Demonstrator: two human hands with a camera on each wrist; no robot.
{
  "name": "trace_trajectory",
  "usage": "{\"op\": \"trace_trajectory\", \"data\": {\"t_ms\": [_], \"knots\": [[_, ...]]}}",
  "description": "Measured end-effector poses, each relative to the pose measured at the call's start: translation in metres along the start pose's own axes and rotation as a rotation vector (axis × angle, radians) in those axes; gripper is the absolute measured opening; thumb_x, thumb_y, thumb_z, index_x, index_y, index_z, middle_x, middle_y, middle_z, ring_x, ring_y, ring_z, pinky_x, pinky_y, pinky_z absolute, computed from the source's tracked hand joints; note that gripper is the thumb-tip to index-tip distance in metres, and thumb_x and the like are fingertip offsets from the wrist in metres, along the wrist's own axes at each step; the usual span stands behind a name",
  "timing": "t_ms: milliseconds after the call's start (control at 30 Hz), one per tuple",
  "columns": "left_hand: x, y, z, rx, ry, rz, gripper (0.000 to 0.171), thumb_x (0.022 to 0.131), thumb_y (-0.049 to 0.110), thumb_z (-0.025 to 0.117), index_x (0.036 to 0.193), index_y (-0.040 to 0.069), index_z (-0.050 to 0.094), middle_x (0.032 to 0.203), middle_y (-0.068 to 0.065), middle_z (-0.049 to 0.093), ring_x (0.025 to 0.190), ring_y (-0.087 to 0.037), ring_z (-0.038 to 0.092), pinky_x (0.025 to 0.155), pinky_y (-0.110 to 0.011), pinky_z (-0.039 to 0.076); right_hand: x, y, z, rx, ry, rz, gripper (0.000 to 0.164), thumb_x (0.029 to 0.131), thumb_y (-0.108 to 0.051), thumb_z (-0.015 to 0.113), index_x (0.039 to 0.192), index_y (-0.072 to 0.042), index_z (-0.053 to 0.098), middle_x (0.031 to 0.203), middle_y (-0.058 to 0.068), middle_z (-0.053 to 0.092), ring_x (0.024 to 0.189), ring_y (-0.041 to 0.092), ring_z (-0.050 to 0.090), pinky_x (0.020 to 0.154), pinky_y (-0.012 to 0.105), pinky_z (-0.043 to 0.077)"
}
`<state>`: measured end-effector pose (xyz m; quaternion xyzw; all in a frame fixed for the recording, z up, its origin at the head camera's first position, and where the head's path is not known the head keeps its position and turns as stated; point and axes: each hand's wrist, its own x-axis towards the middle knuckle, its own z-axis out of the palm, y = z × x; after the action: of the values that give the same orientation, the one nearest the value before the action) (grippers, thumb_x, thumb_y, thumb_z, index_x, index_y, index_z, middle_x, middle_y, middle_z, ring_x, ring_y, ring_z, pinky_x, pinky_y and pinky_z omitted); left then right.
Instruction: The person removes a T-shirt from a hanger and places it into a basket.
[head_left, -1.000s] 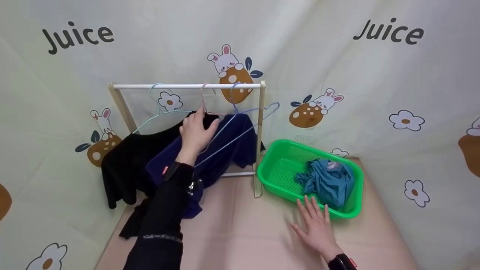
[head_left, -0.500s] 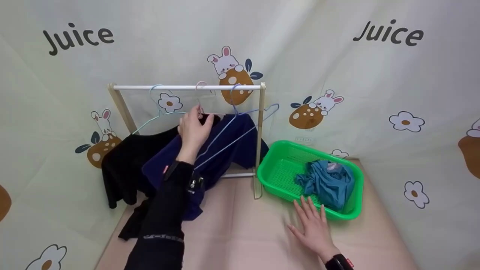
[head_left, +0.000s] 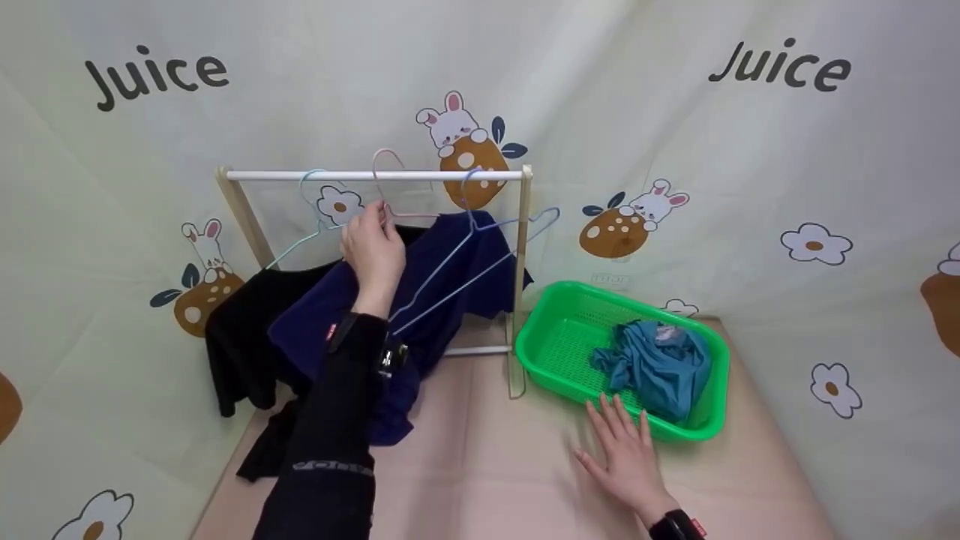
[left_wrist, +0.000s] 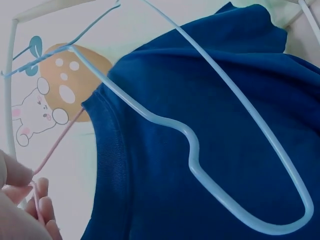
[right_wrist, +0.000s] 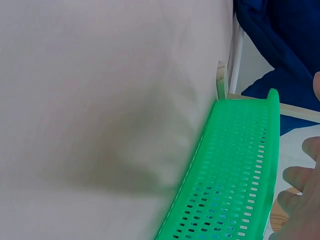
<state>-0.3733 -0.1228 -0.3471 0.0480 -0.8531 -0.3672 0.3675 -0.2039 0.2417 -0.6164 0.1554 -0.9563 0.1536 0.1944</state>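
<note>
Here the left hand (head_left: 373, 251) has its fingers clamped on the pink hanger (left_wrist: 59, 141), right below the hook, up at the white rail (head_left: 349, 175)! The navy shirt (left_wrist: 145, 175) hangs from it, ribbed collar gaping; whether that hook bears on the rail, I can't quite tell. Bare rail either side, mint hanger (head_left: 292, 245) left, blue hanger (left_wrist: 125, 94) right, its lower bar crossing in front of the shirt. The right post (head_left: 521, 255) closes that end, green basket (head_left: 551, 322) just beside; right hand (head_left: 626, 465), fingers spread, at its near edge.
</note>
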Motion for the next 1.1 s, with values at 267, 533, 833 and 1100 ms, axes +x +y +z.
{"op": "trace_trajectory", "data": {"t_ms": [267,533,833,1100], "knots": [[0.002,-0.005,-0.003,-0.052,0.093,0.071,0.016,0.088,-0.002,0.064,0.101,0.002,0.072,0.096,-0.015,0.069,0.094,-0.036,0.057,0.088,-0.047,0.04,-0.001,0.002,-0.001,-0.026,0.001,0.006,0.077,0.083,-0.044,0.076,0.146,-0.007,0.049,0.153,0.017,0.04,0.141,0.04,0.031,0.108,0.069,0.015],[-0.015,-0.022,0.004,-0.028,0.029,0.037,0.013,0.095,0.018,0.066,0.094,0.006,0.07,0.091,-0.013,0.067,0.093,-0.035,0.057,0.084,-0.05,0.039,0.001,-0.003,0.003,0.036,0.025,-0.007,0.077,0.083,-0.041,0.077,0.146,-0.007,0.048,0.151,0.018,0.041,0.142,0.04,0.03,0.111,0.066,0.01],[-0.044,-0.05,0.009,-0.037,0.008,0.016,0.02,0.095,0.027,0.067,0.091,0.008,0.071,0.087,-0.012,0.066,0.09,-0.034,0.058,0.08,-0.052,0.04,0.001,-0.006,0.004,0.033,0.015,-0.016,0.076,0.084,-0.041,0.076,0.146,-0.008,0.048,0.152,0.017,0.041,0.142,0.039,0.03,0.108,0.068,0.014],[-0.067,-0.076,0.01,-0.103,0.096,0.103,0.013,0.091,0.018,0.072,0.087,0.006,0.071,0.079,-0.013,0.064,0.08,-0.037,0.058,0.072,-0.051,0.042,0.002,-0.007,0.004,0.038,0.021,-0.024,0.076,0.083,-0.039,0.077,0.146,-0.006,0.048,0.151,0.018,0.042,0.14,0.04,0.032,0.107,0.069,0.018]]}}
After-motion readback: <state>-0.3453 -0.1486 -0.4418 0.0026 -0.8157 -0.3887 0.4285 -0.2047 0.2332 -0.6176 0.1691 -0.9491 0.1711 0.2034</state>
